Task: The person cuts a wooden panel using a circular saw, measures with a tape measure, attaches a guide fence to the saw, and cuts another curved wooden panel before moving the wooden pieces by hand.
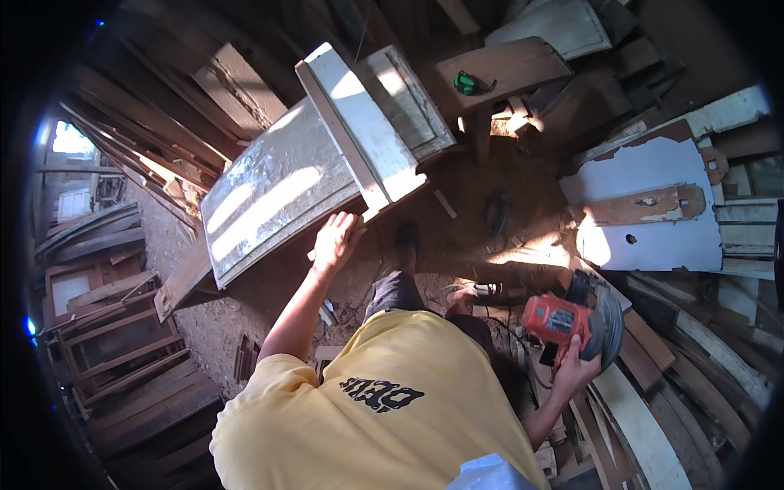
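My right hand (pixel 575 370) is wrapped around the handle of a red circular saw (pixel 554 317), held out to my right over stacked boards. The saw's round grey guard (pixel 608 328) faces away from me. My left hand (pixel 336 242) has its fingers curled at the near edge of a large grey wooden panel (pixel 269 192). Across that panel lies a long narrow plank (pixel 359 122), white on one face with a brown edge; its near end is close to my left fingers. The undersides of those fingers are hidden.
A green tape measure (pixel 465 82) rests on a brown board (pixel 510 72) at the far side. To the right stands a white-painted panel (pixel 645 184). Wooden frames (pixel 122 347) lean at left, and long boards (pixel 641 416) lie at lower right.
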`<state>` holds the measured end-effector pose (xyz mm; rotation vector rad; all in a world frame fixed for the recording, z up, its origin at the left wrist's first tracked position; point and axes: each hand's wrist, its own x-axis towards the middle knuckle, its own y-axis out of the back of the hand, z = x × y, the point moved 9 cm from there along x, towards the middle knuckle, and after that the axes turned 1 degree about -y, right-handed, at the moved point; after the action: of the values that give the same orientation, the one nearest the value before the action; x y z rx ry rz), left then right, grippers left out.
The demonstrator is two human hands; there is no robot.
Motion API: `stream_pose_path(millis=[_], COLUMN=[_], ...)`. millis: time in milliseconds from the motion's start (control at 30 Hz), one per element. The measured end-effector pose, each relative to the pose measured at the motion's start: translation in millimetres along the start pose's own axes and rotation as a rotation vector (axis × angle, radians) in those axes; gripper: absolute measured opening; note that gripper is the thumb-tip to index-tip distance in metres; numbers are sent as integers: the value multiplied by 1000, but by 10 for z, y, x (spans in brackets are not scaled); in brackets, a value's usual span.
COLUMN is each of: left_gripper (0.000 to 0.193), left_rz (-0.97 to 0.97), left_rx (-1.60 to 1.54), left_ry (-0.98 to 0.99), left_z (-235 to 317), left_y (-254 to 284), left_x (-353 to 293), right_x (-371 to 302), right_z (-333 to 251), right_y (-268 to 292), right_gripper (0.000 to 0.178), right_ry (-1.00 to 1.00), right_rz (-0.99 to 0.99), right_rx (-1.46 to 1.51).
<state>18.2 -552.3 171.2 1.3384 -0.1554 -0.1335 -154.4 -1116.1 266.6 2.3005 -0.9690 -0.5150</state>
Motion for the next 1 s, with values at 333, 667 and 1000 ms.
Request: stream_pose_path(millis=[333, 667, 1000], left_gripper=[73, 94, 103], left_rz=[54, -69, -42], left_rx=[-49, -190, -260], left_ry=[-10, -193, -248], left_z=[-786, -359, -186], left_y=[-41, -62, -159], left_x=[525, 1224, 1513], right_x=[-535, -896, -910], right_z=[-907, -1371, -1950], right_y=[-977, -1371, -1784], right_gripper=[20, 29, 32], right_ry=[-132, -55, 151], right_rz=[-116, -123, -279], right_rx=[112, 7, -11])
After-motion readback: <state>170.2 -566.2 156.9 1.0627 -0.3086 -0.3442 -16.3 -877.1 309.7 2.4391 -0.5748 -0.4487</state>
